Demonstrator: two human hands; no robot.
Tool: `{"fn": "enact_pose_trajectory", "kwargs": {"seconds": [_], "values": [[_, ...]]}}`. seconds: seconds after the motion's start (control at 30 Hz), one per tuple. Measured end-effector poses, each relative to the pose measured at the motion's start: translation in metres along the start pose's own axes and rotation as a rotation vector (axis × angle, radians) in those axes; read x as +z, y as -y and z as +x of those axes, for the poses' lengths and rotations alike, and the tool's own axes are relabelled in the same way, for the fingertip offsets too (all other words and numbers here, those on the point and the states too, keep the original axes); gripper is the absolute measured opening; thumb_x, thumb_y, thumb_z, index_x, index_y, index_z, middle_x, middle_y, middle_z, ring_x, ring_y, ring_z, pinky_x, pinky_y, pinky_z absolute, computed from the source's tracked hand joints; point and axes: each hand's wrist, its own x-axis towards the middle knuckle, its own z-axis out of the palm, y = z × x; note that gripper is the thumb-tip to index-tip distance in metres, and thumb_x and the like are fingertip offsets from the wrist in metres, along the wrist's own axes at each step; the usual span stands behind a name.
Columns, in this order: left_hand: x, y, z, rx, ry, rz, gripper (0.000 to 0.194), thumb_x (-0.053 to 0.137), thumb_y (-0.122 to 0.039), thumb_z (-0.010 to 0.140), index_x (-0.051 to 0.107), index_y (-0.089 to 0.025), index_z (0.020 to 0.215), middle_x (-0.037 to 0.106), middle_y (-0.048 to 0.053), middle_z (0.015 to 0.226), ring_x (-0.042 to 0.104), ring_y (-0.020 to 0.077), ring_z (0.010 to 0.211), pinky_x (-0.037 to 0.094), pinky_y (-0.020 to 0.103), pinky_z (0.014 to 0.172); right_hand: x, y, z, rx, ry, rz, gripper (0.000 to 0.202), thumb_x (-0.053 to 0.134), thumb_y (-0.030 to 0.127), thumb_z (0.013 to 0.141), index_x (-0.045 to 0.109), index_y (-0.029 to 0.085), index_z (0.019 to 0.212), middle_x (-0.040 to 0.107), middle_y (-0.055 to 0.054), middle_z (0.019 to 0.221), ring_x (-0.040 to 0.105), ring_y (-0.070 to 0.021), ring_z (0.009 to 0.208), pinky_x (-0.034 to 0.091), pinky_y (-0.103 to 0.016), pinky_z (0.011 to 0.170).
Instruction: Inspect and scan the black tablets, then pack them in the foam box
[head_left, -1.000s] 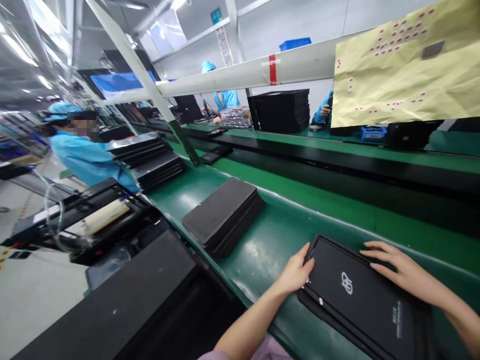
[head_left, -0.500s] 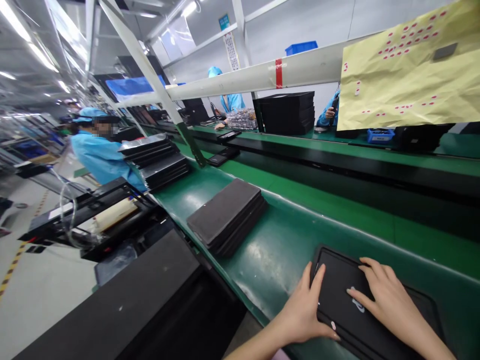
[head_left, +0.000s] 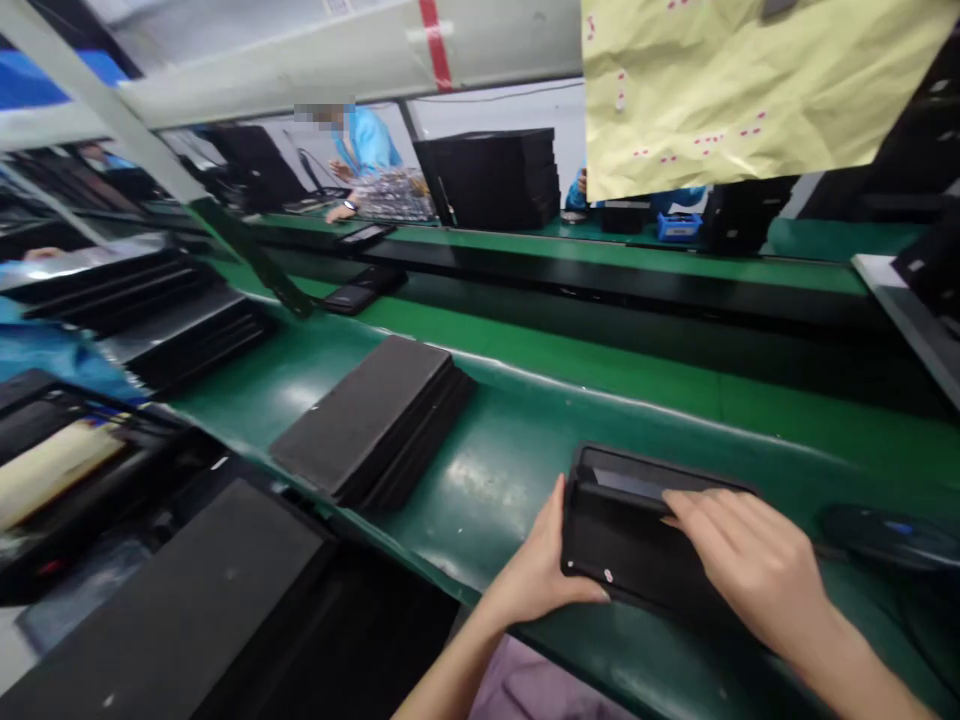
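A black slab (head_left: 637,545) sits at a tilt in a black tray (head_left: 664,463), its far edge raised and a pale grey strip showing between that edge and the tray's far rim; whether the strip belongs to the slab or to something beneath it, I cannot tell. The fingers of the right hand (head_left: 742,550) are clamped on the raised edge. A light, even pinch there looks best, kept to the border so that neither broad face takes the pressure. The left hand (head_left: 532,570) clasps the tray's left end, its thumb well apart from the other fingers and lying along the near side; this seems the right brace, because a tray that slips would let the slab twist against the rim. Judging by the tilt, the slab should turn about its near edge, level from end to end, without a corner scraping. The tray rests on the green bench (head_left: 487,490), near its front edge, so the left hand would do well to keep it from sliding that way. A stack of black trays (head_left: 367,415) lies to the left, apart from the work, and a dark device (head_left: 892,535) lies to the right, leaving the right elbow little cause to swing wide.
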Motion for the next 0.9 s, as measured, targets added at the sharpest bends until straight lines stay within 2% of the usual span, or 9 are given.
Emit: {"fn": "enact_pose_trajectory", "kwargs": {"seconds": [0.1,0.17,0.23,0.33,0.43,0.53,0.67,0.77,0.9], "values": [[-0.013,-0.001,0.015,0.002,-0.052,-0.015,0.077,0.054,-0.030,0.088,0.011,-0.014,0.150,0.027,0.022,0.152,0.030,0.0314,0.140,0.030,0.053,0.112,0.012,0.021,-0.014,-0.119,-0.118,-0.096,0.019,0.046,0.002,0.090,0.064,0.007,0.093,0.070,-0.013,0.088,0.062,-0.0224,0.077,0.044,-0.036,0.071],[-0.017,-0.004,0.030,0.029,-0.060,0.016,0.059,0.043,-0.016,0.088,0.029,-0.017,0.145,0.033,0.017,0.148,0.032,0.0278,0.139,0.029,0.050,0.114,0.026,0.031,-0.028,-0.108,-0.075,-0.083,0.021,0.045,0.002,0.091,0.064,0.009,0.088,0.070,-0.012,0.088,0.061,-0.0211,0.075,0.043,-0.035,0.070],[-0.019,-0.007,0.044,0.071,-0.026,0.046,0.060,0.044,-0.006,0.080,0.043,-0.019,0.138,0.035,0.014,0.148,0.029,0.0261,0.141,0.023,0.047,0.117,0.037,0.037,-0.041,-0.076,-0.020,-0.053,0.024,0.042,0.001,0.091,0.065,0.010,0.087,0.069,-0.010,0.086,0.060,-0.0201,0.074,0.043,-0.034,0.069],[-0.027,-0.010,0.057,0.102,0.044,0.059,0.069,0.046,-0.001,0.073,0.044,-0.020,0.139,0.031,0.014,0.151,0.025,0.0263,0.143,0.021,0.046,0.117,0.044,0.037,-0.051,-0.031,0.035,0.009,0.022,0.043,0.004,0.092,0.065,0.010,0.088,0.067,-0.009,0.086,0.059,-0.0198,0.075,0.044,-0.033,0.070],[-0.041,-0.009,0.063,0.087,0.084,0.042,0.070,0.045,-0.001,0.069,0.049,-0.020,0.136,0.037,0.013,0.149,0.033,0.0268,0.140,0.033,0.045,0.112,0.044,0.024,-0.049,0.024,0.087,0.081,0.017,0.047,0.012,0.093,0.063,0.013,0.087,0.067,-0.009,0.089,0.059,-0.0206,0.079,0.046,-0.034,0.072],[-0.049,-0.008,0.072,0.062,0.016,0.036,0.057,0.042,-0.007,0.077,0.050,-0.017,0.132,0.051,0.014,0.137,0.048,0.0250,0.128,0.045,0.043,0.101,0.051,0.004,-0.034,0.091,0.144,0.134,0.016,0.048,0.018,0.094,0.063,0.012,0.095,0.066,-0.011,0.099,0.058,-0.0246,0.088,0.047,-0.037,0.076],[-0.038,-0.007,0.091,0.080,-0.108,0.107,0.031,0.055,-0.028,0.084,0.062,-0.015,0.112,0.053,0.016,0.129,0.045,0.0298,0.128,0.035,0.050,0.108,0.075,-0.021,-0.008,0.215,0.224,0.206,0.018,0.054,0.018,0.090,0.061,0.011,0.106,0.064,-0.012,0.105,0.056,-0.0280,0.094,0.048,-0.041,0.078],[-0.026,-0.005,0.103,0.112,-0.101,0.136,0.026,0.068,-0.030,0.078,0.066,-0.017,0.101,0.055,0.014,0.123,0.046,0.0303,0.126,0.033,0.048,0.109,0.091,-0.028,0.005,0.287,0.291,0.284,0.021,0.060,0.019,0.088,0.061,0.013,0.108,0.063,-0.009,0.099,0.055,-0.0241,0.090,0.049,-0.038,0.078],[-0.019,0.000,0.107,0.140,-0.118,0.128,0.025,0.069,-0.029,0.079,0.065,-0.019,0.101,0.049,0.014,0.127,0.044,0.0278,0.128,0.034,0.044,0.109,0.099,-0.028,0.009,0.364,0.342,0.355,0.022,0.058,0.024,0.090,0.062,0.014,0.110,0.060,-0.008,0.099,0.053,-0.0225,0.091,0.048,-0.036,0.081]]}}
